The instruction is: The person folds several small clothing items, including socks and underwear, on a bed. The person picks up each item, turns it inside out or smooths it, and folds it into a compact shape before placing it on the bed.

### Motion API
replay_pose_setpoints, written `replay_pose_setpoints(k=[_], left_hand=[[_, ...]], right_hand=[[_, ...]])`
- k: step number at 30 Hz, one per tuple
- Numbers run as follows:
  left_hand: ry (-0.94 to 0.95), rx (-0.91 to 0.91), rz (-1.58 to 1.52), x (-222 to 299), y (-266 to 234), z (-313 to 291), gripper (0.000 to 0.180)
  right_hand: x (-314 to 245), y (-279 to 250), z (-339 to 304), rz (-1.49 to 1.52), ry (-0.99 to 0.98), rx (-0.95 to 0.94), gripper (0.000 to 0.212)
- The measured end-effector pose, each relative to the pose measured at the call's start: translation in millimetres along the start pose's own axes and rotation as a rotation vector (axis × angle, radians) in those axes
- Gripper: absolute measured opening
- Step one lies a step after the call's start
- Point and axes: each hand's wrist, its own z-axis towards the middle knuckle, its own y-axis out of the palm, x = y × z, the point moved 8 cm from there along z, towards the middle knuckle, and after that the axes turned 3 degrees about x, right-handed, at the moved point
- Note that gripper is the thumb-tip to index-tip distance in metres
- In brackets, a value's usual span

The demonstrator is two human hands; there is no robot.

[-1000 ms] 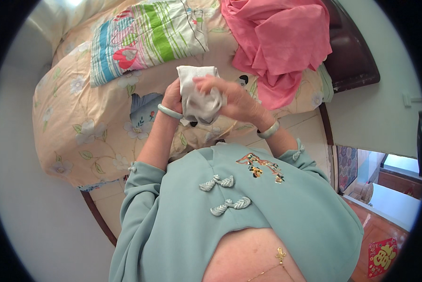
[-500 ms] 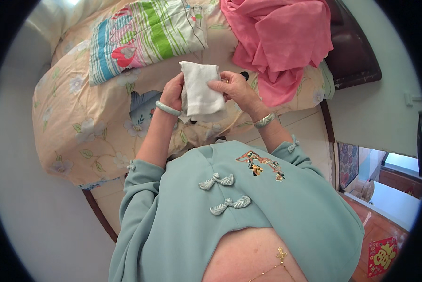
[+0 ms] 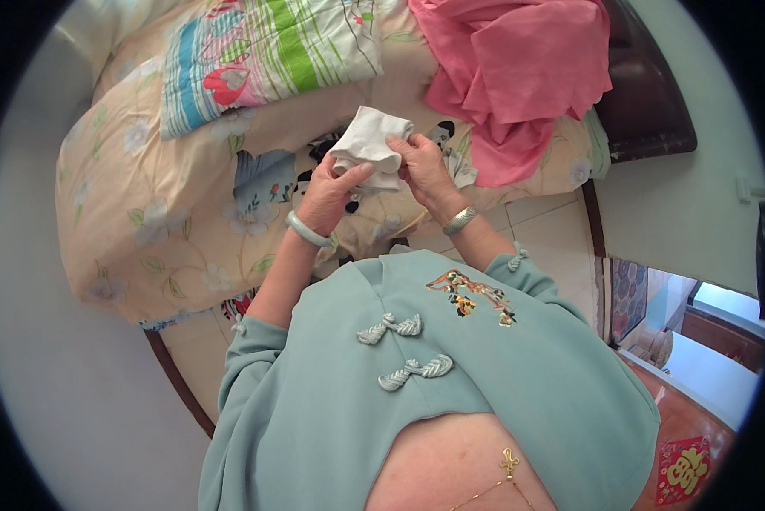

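A small bundle of folded white cloth [image 3: 371, 136], which looks like a pair of socks, is held up between both hands over the near edge of the bed. My left hand [image 3: 327, 192] grips its lower left side, the thumb lying over the fold. My right hand [image 3: 426, 175] pinches the right side, thumb on top and fingers behind. Beneath the hands, several black-and-white pieces of cloth [image 3: 301, 183] lie on the bed, partly hidden by the hands. A grey-blue cloth with small red flowers [image 3: 263, 179] lies to their left.
A peach flowered sheet [image 3: 161, 230] covers the bed. Across its far side lie a striped folded cover [image 3: 272, 55] and a heap of pink cloth [image 3: 519, 77]. A dark headboard [image 3: 647, 94] stands at the right. Tiled floor [image 3: 553, 238] shows beside the bed.
The white bundle has tilted and folded over between my hands. My left hand has moved right and toward me, uncovering more black-and-white cloth; my right hand has shifted slightly nearer.
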Motion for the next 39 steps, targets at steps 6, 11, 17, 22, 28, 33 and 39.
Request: replay_pose_setpoints(k=[6,11,17,22,28,33,39], left_hand=[[0.015,0.028,-0.151,-8,-15,9,0.050],[0.083,0.146,-0.088,-7,-28,13,0.048],[0.140,0.211,0.063,-6,-19,13,0.039],[-0.048,0.139,-0.351,-26,-28,20,0.031],[-0.247,0.242,-0.464,-84,-65,24,0.021],[-0.264,0.266,-0.476,-89,-63,24,0.022],[-0.192,0.354,-0.546,-89,-76,24,0.024]], right_hand=[[1,6,-8,-0.092,0.016,-0.045,0.034],[-66,17,-27,-0.984,-0.203,-0.019,0.042],[-65,71,-59,-1.326,-0.942,-0.308,0.021],[-51,58,-51,-1.041,-0.803,-0.190,0.016],[-13,57,-57,-0.707,-0.560,-0.169,0.013],[28,35,-36,0.336,0.037,-0.123,0.016],[-2,37,-51,-0.601,-0.235,-0.265,0.021]])
